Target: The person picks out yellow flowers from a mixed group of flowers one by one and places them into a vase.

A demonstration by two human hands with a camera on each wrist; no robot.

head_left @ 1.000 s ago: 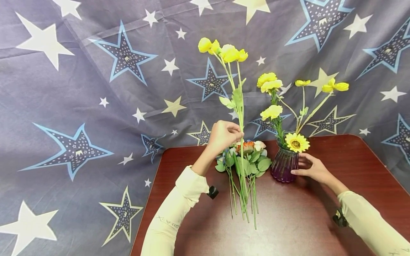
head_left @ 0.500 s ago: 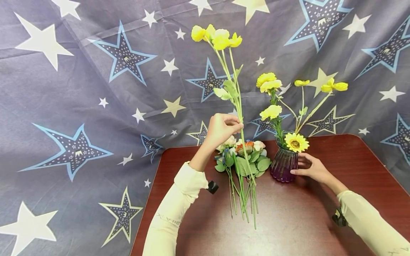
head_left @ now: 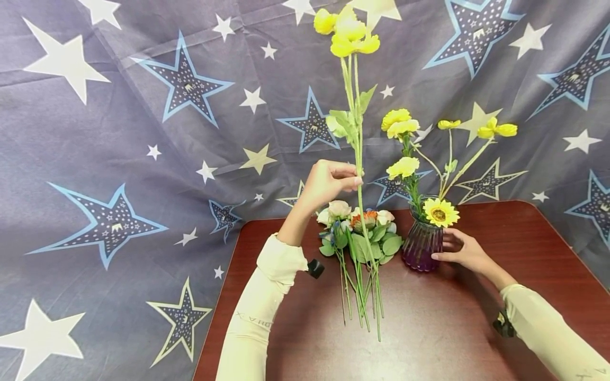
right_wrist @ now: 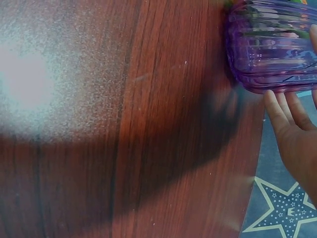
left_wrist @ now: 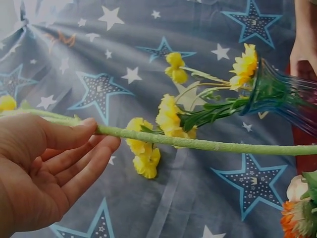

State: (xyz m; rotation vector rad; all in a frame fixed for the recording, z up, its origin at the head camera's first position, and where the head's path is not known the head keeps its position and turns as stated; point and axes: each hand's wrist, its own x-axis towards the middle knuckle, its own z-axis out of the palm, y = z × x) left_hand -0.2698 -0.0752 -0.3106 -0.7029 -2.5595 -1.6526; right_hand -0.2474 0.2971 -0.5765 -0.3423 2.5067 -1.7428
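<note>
My left hand (head_left: pixel 326 185) pinches the long green stem of a yellow artificial flower spray (head_left: pixel 350 32) between thumb and fingertips. The blooms stand high above the hand, and the stem (left_wrist: pixel 213 145) runs down in front of the loose flowers lying on the table. In the left wrist view the stem crosses the picture, with the other fingers loosely bent beneath it. My right hand (head_left: pixel 469 254) holds the side of a ribbed purple glass vase (head_left: pixel 421 251); fingertips touch its lower wall (right_wrist: pixel 272 59). Yellow carnations (head_left: pixel 402 166), a sunflower (head_left: pixel 440 212) and thin-stemmed yellow blooms (head_left: pixel 495 128) stand in it.
A pile of loose flowers (head_left: pixel 364 238), with pale roses, an orange bloom and green leaves, lies left of the vase, stems towards me. The reddish-brown table (head_left: pixel 429 328) meets a grey star-patterned cloth (head_left: pixel 190 153) behind it.
My left hand has risen with the yellow spray; its blooms tilted left, then swung back to the right. The stem's lower end has lifted. The right hand and vase have stayed put.
</note>
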